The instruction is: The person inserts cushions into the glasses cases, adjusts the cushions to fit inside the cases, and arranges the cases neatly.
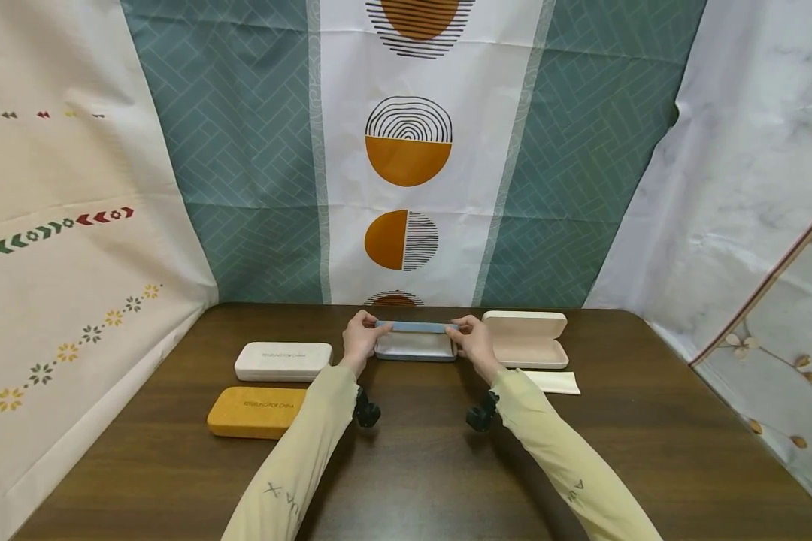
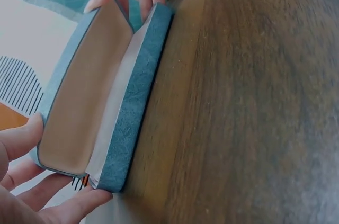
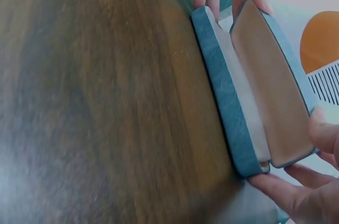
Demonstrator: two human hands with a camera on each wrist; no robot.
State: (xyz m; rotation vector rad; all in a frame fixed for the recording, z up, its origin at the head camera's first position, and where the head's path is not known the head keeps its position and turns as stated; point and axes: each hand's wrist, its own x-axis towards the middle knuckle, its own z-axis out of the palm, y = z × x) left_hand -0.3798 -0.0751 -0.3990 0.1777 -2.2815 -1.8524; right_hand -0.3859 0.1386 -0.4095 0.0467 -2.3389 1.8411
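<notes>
A blue glasses case [image 1: 416,327] stands half open at the back of the table, its hinged lid tilted up. At its left end my left hand [image 1: 360,338] grips it, thumb on the lid edge and fingers along the end. My right hand [image 1: 475,343] holds the opposite end the same way. In the left wrist view the case's textured blue wall [image 2: 136,97] rests on the wood, and the tan lid lining [image 2: 85,97] faces the opening. A pale cloth [image 3: 241,81] lies inside the case in the right wrist view.
To the left, a white glasses case [image 1: 284,362] and a mustard-yellow one [image 1: 253,413] lie closed. An open cream case [image 1: 524,338] stands to the right, with a folded white cloth [image 1: 555,382] in front. Patterned fabric hangs behind the wooden table [image 1: 419,466].
</notes>
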